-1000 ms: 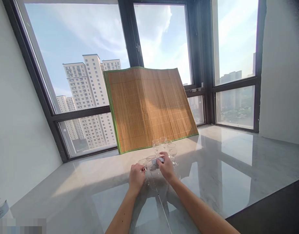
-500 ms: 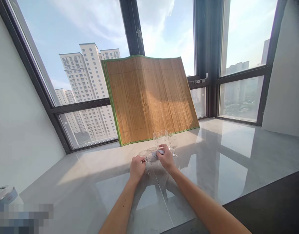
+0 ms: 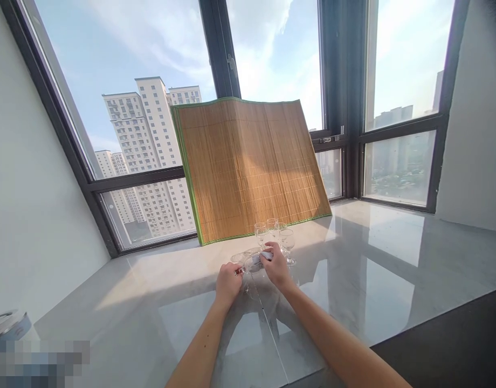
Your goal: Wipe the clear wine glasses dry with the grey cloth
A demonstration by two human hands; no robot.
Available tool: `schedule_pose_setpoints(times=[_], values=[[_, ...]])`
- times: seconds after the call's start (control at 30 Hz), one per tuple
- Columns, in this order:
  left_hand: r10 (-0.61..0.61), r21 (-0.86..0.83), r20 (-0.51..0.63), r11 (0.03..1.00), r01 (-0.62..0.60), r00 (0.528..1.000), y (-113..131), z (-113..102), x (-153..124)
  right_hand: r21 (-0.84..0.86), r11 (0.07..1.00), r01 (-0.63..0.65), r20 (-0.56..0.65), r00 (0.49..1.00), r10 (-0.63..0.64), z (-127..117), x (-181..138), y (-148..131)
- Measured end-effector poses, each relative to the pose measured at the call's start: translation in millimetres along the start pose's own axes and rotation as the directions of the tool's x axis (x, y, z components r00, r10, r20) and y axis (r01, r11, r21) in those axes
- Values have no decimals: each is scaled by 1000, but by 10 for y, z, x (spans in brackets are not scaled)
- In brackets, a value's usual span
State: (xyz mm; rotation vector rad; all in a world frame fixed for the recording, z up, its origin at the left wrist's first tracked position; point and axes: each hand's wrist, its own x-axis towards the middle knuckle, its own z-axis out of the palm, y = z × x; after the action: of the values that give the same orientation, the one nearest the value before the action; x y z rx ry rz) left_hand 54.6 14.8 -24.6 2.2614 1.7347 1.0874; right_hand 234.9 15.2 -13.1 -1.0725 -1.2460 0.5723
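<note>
Barely shifted since earlier, one tilted glass (image 3: 252, 263) is gripped by left fingers (image 3: 234, 268), white cloth (image 3: 266, 255) by right fingers (image 3: 273, 247), handling seemingly unfinished, upright glasses (image 3: 287, 239) beyond being of unclear status.

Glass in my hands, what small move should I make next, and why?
I'd ease the held glass slightly toward you before turning it. Your left hand grips its narrow end, your right hand pinches a white item at its other end, and upright glasses stand close by your right hand, so a bump seems possible.
</note>
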Motion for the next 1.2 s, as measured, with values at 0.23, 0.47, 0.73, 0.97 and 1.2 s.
schedule_pose_setpoints(times=[0.23, 0.47, 0.73, 0.97, 1.2], values=[[-158, -25, -114, 987, 156, 981, -39, -71, -1, -50, 998, 23, -56, 998, -26, -11, 12, 51], [-377, -381, -122, 872, 308, 918, -158, -122, 58, -88, 996, -11, -61, 998, 5, -15, 36, 104], [-436, -811, 167, 449, 375, 884, -84, -41, 96, -65, 998, -5, 68, 998, 9, 147, -47, 178], [-398, -831, 213, 406, 380, 892, 4, -10, 55, 77, 993, -87, 272, 960, 63, 188, -114, 159], [-460, -879, 211, 297, 374, 862, 14, -66, 63, -46, 999, 23, 332, 943, -7, 140, -117, 111]])
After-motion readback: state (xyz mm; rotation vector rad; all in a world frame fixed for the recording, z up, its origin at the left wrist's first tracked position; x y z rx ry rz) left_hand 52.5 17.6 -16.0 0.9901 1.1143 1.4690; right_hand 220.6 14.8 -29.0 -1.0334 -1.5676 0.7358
